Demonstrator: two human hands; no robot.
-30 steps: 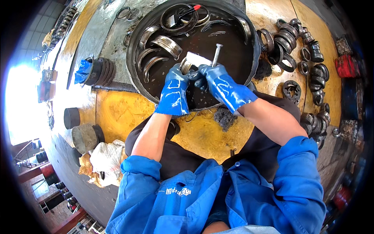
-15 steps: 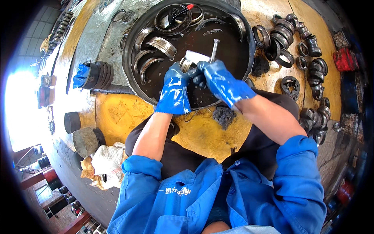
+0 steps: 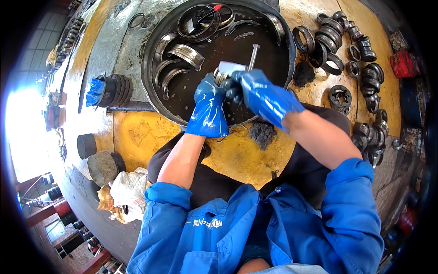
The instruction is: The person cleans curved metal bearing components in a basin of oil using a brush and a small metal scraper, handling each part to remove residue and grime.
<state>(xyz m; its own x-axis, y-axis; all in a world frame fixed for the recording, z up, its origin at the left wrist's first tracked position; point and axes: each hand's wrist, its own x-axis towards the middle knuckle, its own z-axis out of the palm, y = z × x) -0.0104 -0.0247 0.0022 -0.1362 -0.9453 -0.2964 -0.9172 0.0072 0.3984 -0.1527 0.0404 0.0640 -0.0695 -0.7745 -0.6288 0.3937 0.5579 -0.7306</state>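
Both my hands wear wet blue rubber gloves and work close together over a large round dark basin [image 3: 150, 89] of dark liquid. My left hand [image 3: 209, 91] is closed round a small grooved metal ring [image 3: 221, 76], mostly hidden by the fingers. My right hand [image 3: 251, 84] is closed on a tool with a flat pale plate [image 3: 230, 67] and an upright metal rod [image 3: 254, 55]; how the two parts join is hidden. Its dark-stained fingers meet the ring's right side. Curved metal ring pieces [image 3: 187, 55] lie in the basin left of my hands.
A red-tipped tool [image 3: 211, 13] lies across rings at the basin's far side. Many metal rings [image 3: 329, 39] and a slotted disc [image 3: 340, 98] sit on the right. Dark fibrous wads [image 3: 263, 134] lie by the basin. Cylinders [image 3: 101, 168] and a white bag [image 3: 130, 188] stand left.
My hands stay together on the ring and tool, with slight wrist movement. My left forearm has shifted a little to the right. The view has moved slightly.
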